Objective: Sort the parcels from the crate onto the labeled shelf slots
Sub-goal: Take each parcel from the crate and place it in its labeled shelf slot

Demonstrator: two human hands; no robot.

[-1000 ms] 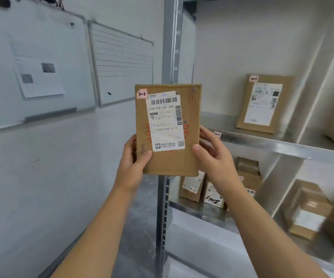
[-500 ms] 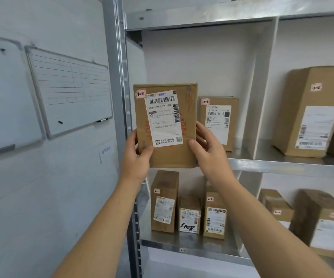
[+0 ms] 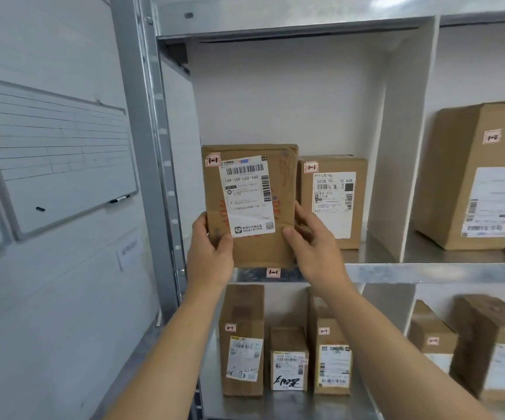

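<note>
**A:** The shelf (image 3: pixel 396 272) stands beside a white wall (image 3: pixel 48 313). Its front edge carries the tag (image 3: pixel 273 272) marked 1-1. Where is the parcel (image 3: pixel 257 250)?

**B:** Upright, long axis vertical, at that front edge above the tag. The left hand (image 3: pixel 209 253) and right hand (image 3: pixel 315 247) each grip a lower side, thumbs on the face. The slot (image 3: pixel 275 95) lies straight ahead. A box (image 3: pixel 333 201) stands toward its right, so the gap is leftward.

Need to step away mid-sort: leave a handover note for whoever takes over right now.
Left hand and right hand both grip the held parcel, tagged 1-1, upright at the front of the slot above the 1-1 shelf label.
Done: the shelved parcel, also tagged 1-1, already stands in that slot.
Left: set the held parcel beside it and let go.
The crate is not in view.
</note>
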